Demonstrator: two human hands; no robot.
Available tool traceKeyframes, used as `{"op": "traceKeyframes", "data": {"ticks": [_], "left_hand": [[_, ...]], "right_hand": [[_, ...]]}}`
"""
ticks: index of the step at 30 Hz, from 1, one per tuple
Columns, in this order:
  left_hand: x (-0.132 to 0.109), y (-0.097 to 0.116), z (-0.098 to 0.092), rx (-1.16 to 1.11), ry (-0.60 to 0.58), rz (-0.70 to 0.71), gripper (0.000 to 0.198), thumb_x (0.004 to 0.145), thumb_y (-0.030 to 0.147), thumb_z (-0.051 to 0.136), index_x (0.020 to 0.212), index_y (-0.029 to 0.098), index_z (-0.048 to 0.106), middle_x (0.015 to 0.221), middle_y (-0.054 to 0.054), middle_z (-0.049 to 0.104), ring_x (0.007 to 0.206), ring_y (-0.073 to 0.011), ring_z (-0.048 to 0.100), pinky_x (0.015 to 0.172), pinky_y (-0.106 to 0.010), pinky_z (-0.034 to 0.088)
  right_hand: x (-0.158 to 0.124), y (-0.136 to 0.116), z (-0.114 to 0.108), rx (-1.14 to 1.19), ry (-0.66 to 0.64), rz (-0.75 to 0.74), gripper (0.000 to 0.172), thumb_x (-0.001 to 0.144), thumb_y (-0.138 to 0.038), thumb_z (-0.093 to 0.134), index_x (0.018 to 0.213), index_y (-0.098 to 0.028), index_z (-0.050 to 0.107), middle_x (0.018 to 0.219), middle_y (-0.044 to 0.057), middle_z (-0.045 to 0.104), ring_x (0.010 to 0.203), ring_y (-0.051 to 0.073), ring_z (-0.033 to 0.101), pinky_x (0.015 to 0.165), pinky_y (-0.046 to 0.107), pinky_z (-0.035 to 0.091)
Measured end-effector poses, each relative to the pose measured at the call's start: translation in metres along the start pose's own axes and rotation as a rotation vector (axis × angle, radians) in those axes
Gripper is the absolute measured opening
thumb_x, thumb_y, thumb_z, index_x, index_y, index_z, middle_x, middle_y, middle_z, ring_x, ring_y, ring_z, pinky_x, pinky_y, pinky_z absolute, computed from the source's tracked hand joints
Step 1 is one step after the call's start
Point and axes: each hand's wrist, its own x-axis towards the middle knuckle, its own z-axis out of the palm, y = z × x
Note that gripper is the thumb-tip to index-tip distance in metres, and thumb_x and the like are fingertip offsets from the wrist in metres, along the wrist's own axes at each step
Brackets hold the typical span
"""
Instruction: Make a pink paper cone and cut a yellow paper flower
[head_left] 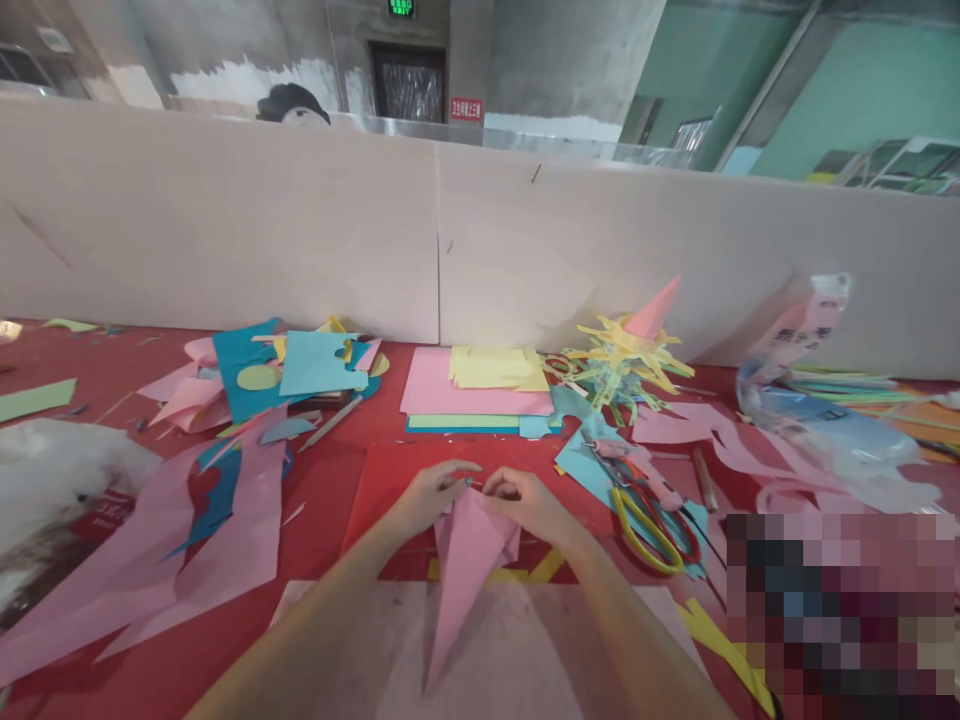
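The wide end of a pink folded-paper cone (465,575) is pinched in the grip of both the left hand (427,497) and the right hand (534,502), its tip pointed towards the wearer over the red-covered table (319,520). "EXIT" can be read on a lit green sign (401,8); white Chinese characters, beginning 卫生间, are carried by a red rectangular wall sign (466,108). Print on a clear plastic bag (832,425) is too blurred to be read.

Paper scraps (232,575) across red table (319,505)

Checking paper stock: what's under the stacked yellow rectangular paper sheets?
A larger pink paper sheet; light-green paper and blue paper show past its front edge. Whatever the yellow sheets fully cover can't be seen.
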Motion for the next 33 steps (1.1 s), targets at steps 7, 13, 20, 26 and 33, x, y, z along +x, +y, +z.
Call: {"op": "traceKeyframes", "data": {"ticks": [7,13,20,26,33], "left_hand": [[-0.001,0.011,-0.004,-0.213,0.099,-0.059,0.050,0.077,0.051,0.050,0.108,0.014,0.061,0.083,-0.006,0.063,0.069,-0.0145,0.055,0.062,-0.024,0.041],[-0.001,0.004,-0.016,-0.579,0.007,-0.101,0.047,0.072,0.038,0.063,0.113,0.014,0.057,0.104,-0.011,0.065,0.091,-0.0222,0.061,0.078,-0.032,0.045],[-0.002,0.004,0.005,-0.324,-0.120,-0.030,0.045,0.056,0.028,0.077,0.097,0.014,0.065,0.103,-0.010,0.067,0.098,-0.0247,0.060,0.089,-0.037,0.044],[0.001,-0.003,0.032,-0.426,0.318,-0.079,0.048,0.060,0.042,0.072,0.097,0.013,0.065,0.096,-0.009,0.068,0.087,-0.0221,0.062,0.077,-0.033,0.049],[0.004,-0.011,0.026,-0.367,0.430,-0.060,0.038,0.064,0.048,0.067,0.067,0.010,0.060,0.058,-0.001,0.057,0.056,-0.0119,0.053,0.058,-0.024,0.045]], "right_hand": [[0.003,0.009,0.008,0.032,0.215,-0.080,0.028,0.074,-0.044,0.060,0.073,-0.017,0.053,0.062,-0.002,0.057,0.059,0.012,0.052,0.054,0.022,0.037],[0.005,0.014,0.006,0.239,0.527,-0.031,0.031,0.076,-0.049,0.057,0.081,-0.020,0.047,0.051,-0.008,0.042,0.039,0.008,0.036,0.038,0.021,0.030],[0.009,0.021,0.007,0.301,0.602,-0.078,0.030,0.077,-0.047,0.056,0.084,-0.021,0.044,0.050,-0.009,0.041,0.039,0.008,0.037,0.038,0.019,0.033],[0.010,0.021,0.007,0.154,0.574,-0.102,0.030,0.076,-0.048,0.057,0.075,-0.020,0.047,0.052,-0.006,0.046,0.044,0.010,0.044,0.043,0.021,0.035],[-0.006,0.007,-0.006,-0.125,0.540,-0.162,0.035,0.083,-0.052,0.043,0.078,-0.019,0.054,0.070,0.004,0.064,0.061,0.017,0.059,0.058,0.026,0.044]]}}
